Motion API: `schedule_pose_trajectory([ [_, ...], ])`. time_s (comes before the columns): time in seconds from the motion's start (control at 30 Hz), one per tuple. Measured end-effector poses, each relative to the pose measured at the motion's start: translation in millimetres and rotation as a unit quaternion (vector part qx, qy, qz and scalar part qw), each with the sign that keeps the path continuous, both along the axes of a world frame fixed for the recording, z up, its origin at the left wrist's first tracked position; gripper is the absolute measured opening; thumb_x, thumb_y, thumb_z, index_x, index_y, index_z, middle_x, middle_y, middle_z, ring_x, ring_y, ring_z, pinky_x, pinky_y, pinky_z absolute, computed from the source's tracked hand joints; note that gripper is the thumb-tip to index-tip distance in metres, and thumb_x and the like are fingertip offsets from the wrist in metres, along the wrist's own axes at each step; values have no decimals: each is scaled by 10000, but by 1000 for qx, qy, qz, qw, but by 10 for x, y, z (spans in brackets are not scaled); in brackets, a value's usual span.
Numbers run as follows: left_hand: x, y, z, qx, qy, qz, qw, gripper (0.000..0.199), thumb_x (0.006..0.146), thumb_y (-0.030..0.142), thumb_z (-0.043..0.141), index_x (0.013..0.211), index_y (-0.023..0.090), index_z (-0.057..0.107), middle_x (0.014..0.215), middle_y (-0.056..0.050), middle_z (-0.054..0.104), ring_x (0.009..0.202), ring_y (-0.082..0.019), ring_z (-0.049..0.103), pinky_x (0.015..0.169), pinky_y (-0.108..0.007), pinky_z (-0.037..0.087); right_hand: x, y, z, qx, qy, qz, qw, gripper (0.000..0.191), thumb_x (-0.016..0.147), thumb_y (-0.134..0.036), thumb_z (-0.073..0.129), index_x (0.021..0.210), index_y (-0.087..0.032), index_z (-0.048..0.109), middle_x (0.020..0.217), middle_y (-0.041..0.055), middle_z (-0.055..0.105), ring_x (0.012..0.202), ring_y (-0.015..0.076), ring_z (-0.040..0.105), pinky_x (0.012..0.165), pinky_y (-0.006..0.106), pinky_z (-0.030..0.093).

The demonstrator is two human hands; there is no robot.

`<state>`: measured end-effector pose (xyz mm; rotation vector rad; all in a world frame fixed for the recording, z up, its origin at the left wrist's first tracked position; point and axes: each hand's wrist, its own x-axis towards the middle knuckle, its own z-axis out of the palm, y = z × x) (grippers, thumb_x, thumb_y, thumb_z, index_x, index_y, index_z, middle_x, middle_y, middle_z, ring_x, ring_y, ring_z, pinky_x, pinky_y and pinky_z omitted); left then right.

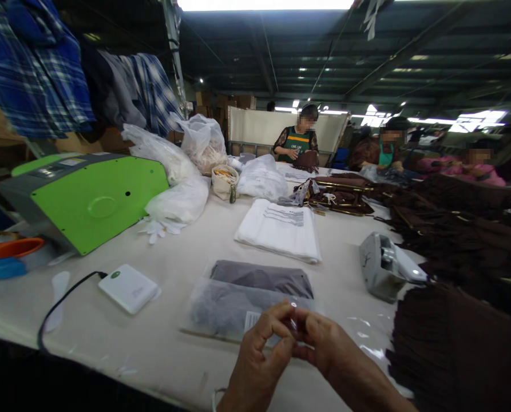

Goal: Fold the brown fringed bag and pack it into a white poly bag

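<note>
Dark item (pixel 261 276) appears bagged: it lies in plastic bag (pixel 221 309), 11 o'clock from left hand (pixel 264 350); closure unconfirmed. That hand and right hand (pixel 330 340) pinch fingers narrowly; contents cannot be told.

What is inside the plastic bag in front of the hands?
A flat, dark item shows through the bag. The left hand and right hand cover the bag's near right part, so anything there is hidden.

"OML…" (rest unclear) on apron (pixel 298 144)
</note>
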<state>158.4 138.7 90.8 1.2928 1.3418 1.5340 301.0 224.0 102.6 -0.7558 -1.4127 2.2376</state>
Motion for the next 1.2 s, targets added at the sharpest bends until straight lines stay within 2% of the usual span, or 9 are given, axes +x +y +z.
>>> schedule_pose_trajectory([
  [0.13, 30, -21, 47, 43, 63, -17, 997, 87, 862, 215, 556, 787, 233, 596, 1255, -28, 641, 1341, -223, 407, 1107, -412, 326, -102, -12, 152, -3, 4, -84, 996, 318, 785, -468, 676, 926, -185, 711, 989, 81, 687, 974, 228, 603, 852, 347, 473],
  [0.33, 57, -33, 33, 36, 46, -20, 998, 100, 851, 188, 555, 770, 223, 602, 1273, -42, 630, 1275, -216, 490, 1082, -378, 365, -57, 14, 9, 34, -36, -173, 984, 308, 689, -427, 773, 913, -227, 702, 975, 45, 681, 928, 217, 594, 852, 351, 457],
  [0.53, 163, -42, -108, -16, -87, -49, 995, 213, 858, 384, 598, 774, 196, 649, 1194, -89, 670, 1131, -246, 601, 1015, -380, 425, 21, 53, -35, 145, -96, -241, 955, 255, 645, -470, 782, 693, -236, 692, 1135, 56, 635, 1180, 302, 491, 993, 407, 378],
  [0.63, 175, -98, -242, -48, -128, -91, 986, 352, 873, 487, 557, 1016, 180, 652, 1012, -102, 726, 952, -224, 672, 877, -350, 508, 106, 83, 15, 188, -94, -259, 943, 254, 634, -476, 783, 664, -244, 682, 1210, 66, 609, 1247, 329, 448, 1004, 445, 385],
  [0.73, 99, -168, -329, -47, -32, -68, 996, 410, 913, 423, 506, 1261, 208, 525, 844, -47, 731, 758, -172, 674, 740, -291, 531, 203, 97, 82, 245, -116, -225, 936, 242, 643, -471, 777, 657, -246, 690, 1295, 80, 584, 1280, 347, 434, 1055, 502, 345],
  [0.9, -77, -183, -329, 60, 241, 13, 969, 413, 895, 271, 529, 1308, 275, 504, 1078, -54, 701, 968, -206, 648, 873, -337, 505, 322, 43, 215, 327, -132, -189, 916, 181, 686, -440, 756, 665, -266, 711, 1365, 64, 558, 1330, 343, 402, 1130, 541, 248],
  [1.07, -118, -171, -339, -35, 210, 15, 977, 152, 913, 235, 488, 967, 213, 628, 774, -1, 701, 700, -131, 656, 645, -203, 519, 487, -18, 415, 377, -122, -159, 905, 79, 736, -374, 722, 711, -301, 733, 1403, 25, 525, 1367, 342, 355, 1133, 550, 260],
  [1.13, -150, -162, -343, 33, 296, 31, 954, 145, 899, 218, 493, 948, 210, 629, 837, -24, 704, 789, -156, 661, 713, -245, 530, 536, -20, 449, 371, -134, -120, 911, 67, 709, -383, 742, 694, -317, 743, 1388, 26, 536, 1369, 368, 342, 1129, 581, 248],
  [1.2, -203, -129, -354, 96, 414, 61, 903, 228, 877, 209, 525, 1090, 215, 608, 1070, -64, 692, 1041, -221, 624, 886, -352, 512, 534, 0, 422, 345, -160, -77, 922, 73, 676, -404, 763, 676, -333, 749, 1374, 26, 544, 1377, 387, 316, 1133, 605, 211],
])
